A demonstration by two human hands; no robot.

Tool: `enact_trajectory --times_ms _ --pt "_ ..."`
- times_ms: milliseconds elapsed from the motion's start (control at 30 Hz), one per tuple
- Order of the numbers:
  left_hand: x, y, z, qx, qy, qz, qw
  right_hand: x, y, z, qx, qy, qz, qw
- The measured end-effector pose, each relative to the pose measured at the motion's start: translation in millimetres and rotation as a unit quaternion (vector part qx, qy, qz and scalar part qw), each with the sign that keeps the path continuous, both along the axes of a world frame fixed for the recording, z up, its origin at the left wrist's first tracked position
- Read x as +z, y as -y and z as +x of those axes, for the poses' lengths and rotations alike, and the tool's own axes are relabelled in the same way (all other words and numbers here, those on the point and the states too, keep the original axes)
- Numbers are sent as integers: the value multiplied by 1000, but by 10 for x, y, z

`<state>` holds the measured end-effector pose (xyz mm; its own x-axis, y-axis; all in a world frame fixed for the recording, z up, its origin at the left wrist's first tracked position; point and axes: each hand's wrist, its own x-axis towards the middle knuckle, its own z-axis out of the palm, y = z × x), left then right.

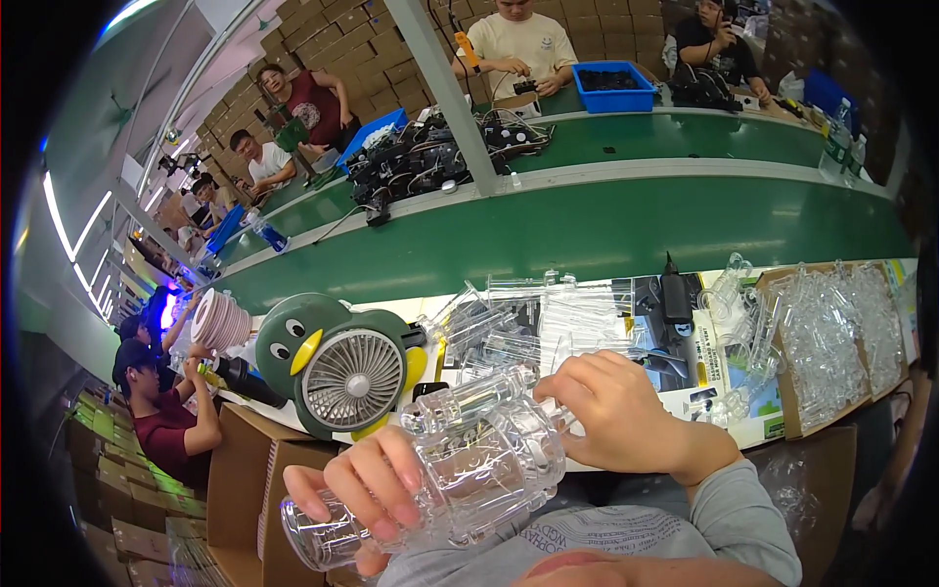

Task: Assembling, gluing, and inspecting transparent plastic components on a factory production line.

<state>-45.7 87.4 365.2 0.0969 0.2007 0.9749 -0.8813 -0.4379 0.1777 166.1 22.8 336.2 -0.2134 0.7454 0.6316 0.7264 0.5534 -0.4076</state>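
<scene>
My left hand point(377, 484) wraps round the clear plastic thing point(484, 460) in front of my grey shirt point(626, 525). Its long side slants up to my right hand point(621, 416), bent by the far end; I can't tell what those fingers point(577, 380) pinch.

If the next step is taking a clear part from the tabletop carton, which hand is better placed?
Probably the right hand: nearer the carton, its fingers at one end of the clear vessel. The left hand, farther away, grips the other end.
</scene>
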Motion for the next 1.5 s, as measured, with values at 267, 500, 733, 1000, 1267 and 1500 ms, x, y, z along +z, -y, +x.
enact_trajectory --times_ms 267,500,733,1000,1267,1500 --pt "-139 -186 -415 -80 -92 50 991 -48 47 123 9 23 -8 1000" --pt "-355 -152 -96 -405 -16 17 914 -129 35 14 -2 -23 5 1000" --pt "270 -368 -70 -492 -102 233 833 -92 91 -49 -34 -50 62 996" --pt "-105 237 -71 68 -53 -117 989 4 101 138 -64 -5 73 995" --pt "-83 -290 719 285 105 -231 924 108 -143 457 -173 -3 20 985" --pt "64 -339 281 334 214 -272 877 370 -622 784 -308 77 13 948"
